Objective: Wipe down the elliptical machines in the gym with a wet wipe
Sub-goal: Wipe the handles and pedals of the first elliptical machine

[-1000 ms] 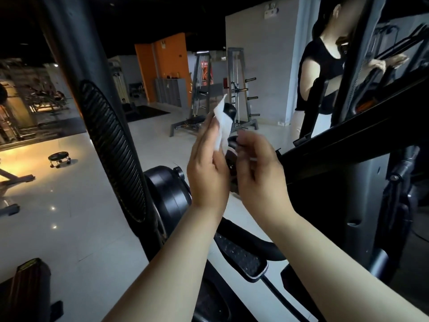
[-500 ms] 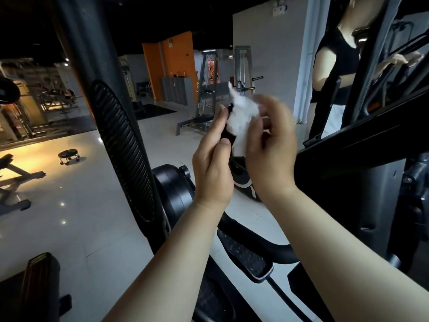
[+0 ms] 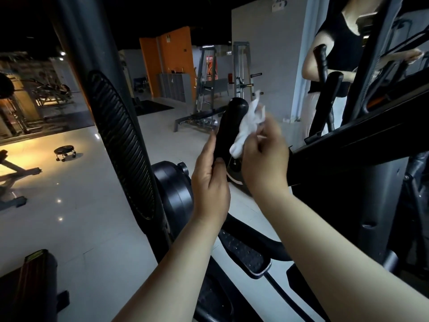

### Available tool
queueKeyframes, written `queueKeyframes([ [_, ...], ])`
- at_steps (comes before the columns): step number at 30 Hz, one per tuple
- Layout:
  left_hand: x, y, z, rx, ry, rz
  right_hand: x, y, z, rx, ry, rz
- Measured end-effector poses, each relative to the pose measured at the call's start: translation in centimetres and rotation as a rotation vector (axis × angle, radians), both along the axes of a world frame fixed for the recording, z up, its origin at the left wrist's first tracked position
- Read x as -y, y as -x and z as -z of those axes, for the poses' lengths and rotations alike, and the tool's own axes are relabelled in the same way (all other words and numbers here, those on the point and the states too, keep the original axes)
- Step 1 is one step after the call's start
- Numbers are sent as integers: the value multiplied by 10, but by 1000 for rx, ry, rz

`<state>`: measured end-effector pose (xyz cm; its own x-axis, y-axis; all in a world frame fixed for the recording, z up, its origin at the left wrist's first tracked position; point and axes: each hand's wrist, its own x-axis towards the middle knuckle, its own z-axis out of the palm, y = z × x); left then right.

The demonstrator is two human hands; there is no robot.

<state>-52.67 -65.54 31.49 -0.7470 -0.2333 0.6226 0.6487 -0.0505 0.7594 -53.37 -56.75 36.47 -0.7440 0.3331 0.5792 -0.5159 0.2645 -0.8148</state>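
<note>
The wet wipe (image 3: 248, 126), white and bunched, lies against the right side of the elliptical's black handle (image 3: 229, 126), just below its rounded top, with loose corners sticking up past it. To the left of the handle is open air above pale floor tiles (image 3: 69, 205). A ribbed black column (image 3: 120, 145) stands well to its left. Close on the handle's right a dark sloped bar (image 3: 348, 145) crowds in. Below it sit the round flywheel housing (image 3: 171, 191) and a studded pedal (image 3: 246, 254). The right hand (image 3: 264, 159) has its fingers curled, pinching the wipe onto the handle. The left hand (image 3: 210, 182) grips the handle's lower part, thumb on the near side. Far behind stands a grey rack (image 3: 241, 73).
</note>
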Motion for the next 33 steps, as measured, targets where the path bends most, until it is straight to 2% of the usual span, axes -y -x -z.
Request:
queueKeyframes([
  [1, 1, 1, 5, 6, 3, -15, 0, 2, -2, 3, 18, -1],
  [4, 8, 5, 19, 23, 19, -36, 11, -5, 16, 20, -124, 66],
  [7, 10, 5, 30, 64, 88, -124, 19, -17, 53, 126, -232, 13],
  [13, 15, 8, 41, 60, 193, -210, 18, -13, 50, 46, -129, 10],
  [16, 17, 12, 47, 29, 259, -254, 21, -14, 75, 192, -188, -101],
  [19, 20, 14, 56, 61, 288, -250, 12, -15, 90, 326, -362, -210],
  [23, 21, 9, 62, 87, 285, -268, 15, -21, 79, 257, -407, -139],
  [25, 23, 7, 66, 115, 287, -262, 18, -23, 89, 241, -550, -146],
  [27, 25, 5, 72, 143, 292, -250, 12, -26, 92, 344, -667, -242],
  [30, 27, 1, 81, 165, 339, -263, -2, -26, 83, 444, -975, -250],
  [33, 25, 2, 92, 188, 363, -236, 3, -28, 86, 455, -963, -191],
])
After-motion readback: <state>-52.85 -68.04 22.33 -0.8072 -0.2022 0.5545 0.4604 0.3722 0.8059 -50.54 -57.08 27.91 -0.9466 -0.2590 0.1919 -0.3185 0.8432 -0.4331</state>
